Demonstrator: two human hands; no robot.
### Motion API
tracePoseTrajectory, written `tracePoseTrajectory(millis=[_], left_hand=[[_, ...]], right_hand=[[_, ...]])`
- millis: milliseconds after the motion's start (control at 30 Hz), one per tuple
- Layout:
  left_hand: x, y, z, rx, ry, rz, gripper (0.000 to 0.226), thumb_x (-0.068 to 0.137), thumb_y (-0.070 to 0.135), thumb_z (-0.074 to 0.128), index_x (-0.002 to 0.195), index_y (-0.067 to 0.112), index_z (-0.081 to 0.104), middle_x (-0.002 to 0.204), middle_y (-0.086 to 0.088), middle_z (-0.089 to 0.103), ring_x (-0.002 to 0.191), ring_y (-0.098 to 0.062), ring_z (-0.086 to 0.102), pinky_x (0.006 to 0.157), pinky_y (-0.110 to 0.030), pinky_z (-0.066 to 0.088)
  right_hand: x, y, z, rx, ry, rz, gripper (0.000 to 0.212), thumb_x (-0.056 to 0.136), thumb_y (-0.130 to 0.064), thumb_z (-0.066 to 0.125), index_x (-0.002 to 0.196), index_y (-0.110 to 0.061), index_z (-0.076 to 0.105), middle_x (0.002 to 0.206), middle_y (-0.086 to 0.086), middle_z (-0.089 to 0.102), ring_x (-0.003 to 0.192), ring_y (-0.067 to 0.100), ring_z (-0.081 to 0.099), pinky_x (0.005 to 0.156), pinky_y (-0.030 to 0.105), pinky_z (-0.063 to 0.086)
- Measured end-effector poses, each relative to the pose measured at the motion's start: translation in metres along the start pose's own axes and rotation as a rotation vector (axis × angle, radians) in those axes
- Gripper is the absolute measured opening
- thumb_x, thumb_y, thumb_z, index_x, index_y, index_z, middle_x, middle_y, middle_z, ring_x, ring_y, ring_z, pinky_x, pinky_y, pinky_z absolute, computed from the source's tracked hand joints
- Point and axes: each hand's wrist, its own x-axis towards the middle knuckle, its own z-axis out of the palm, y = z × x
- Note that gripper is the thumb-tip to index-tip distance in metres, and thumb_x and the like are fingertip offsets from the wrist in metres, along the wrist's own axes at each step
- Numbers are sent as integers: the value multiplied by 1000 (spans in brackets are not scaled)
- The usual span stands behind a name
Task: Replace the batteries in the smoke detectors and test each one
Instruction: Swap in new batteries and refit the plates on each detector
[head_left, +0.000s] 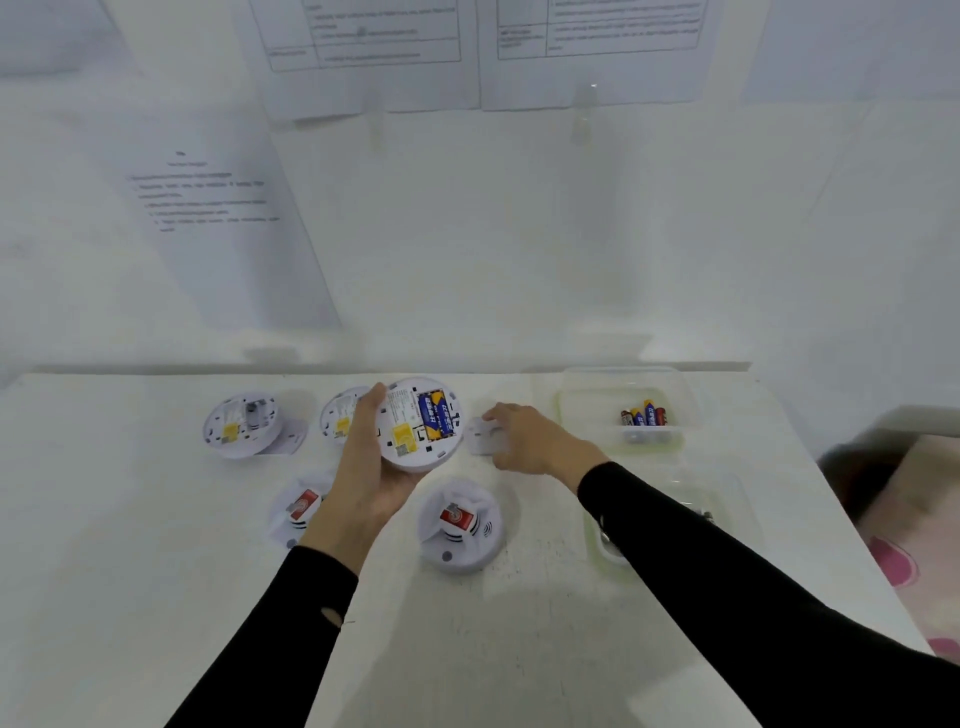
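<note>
The left hand (371, 462) grips a smoke detector (420, 423) back-up above the table (156, 545), its blue batteries (436, 413) running twelve to six. At three o'clock, the right hand's (530, 439) fingers close on a white battery cover (485, 436); a battery tray (623, 410) lies beyond.

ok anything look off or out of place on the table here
Nothing damaged or spilled. The far-left detector lies back-up with its battery bay open and empty, its cover beside it. The sleeve on the left arm has a small hole.
</note>
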Motion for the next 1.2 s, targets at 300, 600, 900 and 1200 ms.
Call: tracePoseTrajectory(millis=[300,600,900,1200], left_hand=[[-1,12,-14,33,-33,18,33,97,38,53,119,14,60,129,-20,65,117,-37,63,98,-58,50],[-6,6,8,45,-137,-153,53,97,34,32,109,6,75,121,-24,68,106,-40,68,92,-58,52],[-16,-14,41,72,-217,-203,51,100,39,34,126,5,62,128,-24,63,106,-36,68,85,-45,57],[-19,-21,33,118,-276,-142,66,81,6,62,144,4,40,143,-30,49,126,-44,55,100,-61,47]], right_hand=[[-9,-1,-13,63,136,-148,68,79,-26,72,138,-16,39,128,10,54,116,26,52,97,36,43],[-89,-28,-63,275,416,-446,45,79,-33,76,120,-25,59,121,-15,61,111,1,52,99,13,31],[-100,-22,-61,118,413,-554,50,80,-32,76,125,-25,56,124,-10,61,116,8,51,106,28,29],[-108,-21,-63,295,380,-467,55,79,-40,76,128,-31,54,135,-18,52,127,-3,42,107,14,30]])
